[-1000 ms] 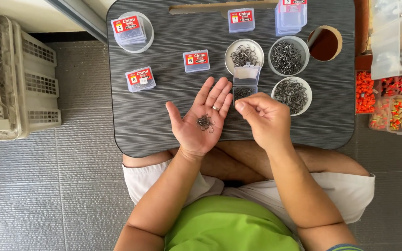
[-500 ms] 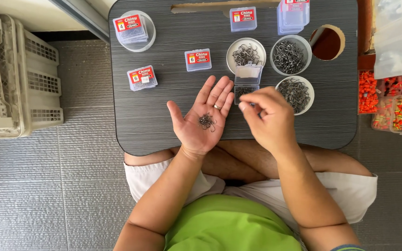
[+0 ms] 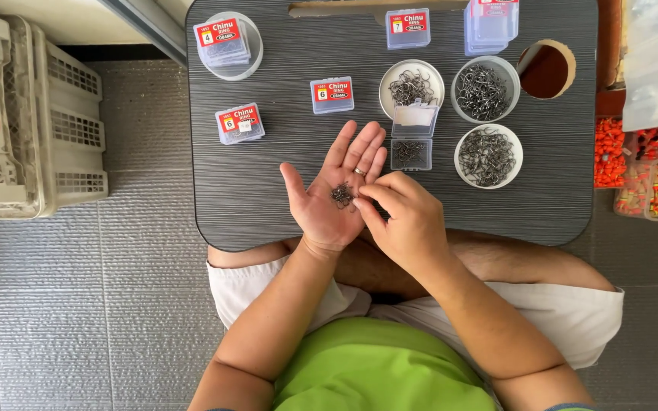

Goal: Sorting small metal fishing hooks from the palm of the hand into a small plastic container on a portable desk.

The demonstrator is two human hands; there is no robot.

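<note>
Fish hooks [image 3: 342, 195] lie heaped in my left hand [image 3: 335, 199], opened flat as a tray above the desk [image 3: 268, 190]. My right hand [image 3: 405, 221] pinches narrowly at them, near the small open box [image 3: 411, 153].

We are working with 1 view only, so nothing is being shared between cameras. It is looking straight down from the person's head, with the far edge of the dark table [image 3: 268, 213] lying toward the top of the frame. It is sitting close enough that the hands are filling the middle, while tiled floor [image 3: 78, 304] is showing at left.
</note>
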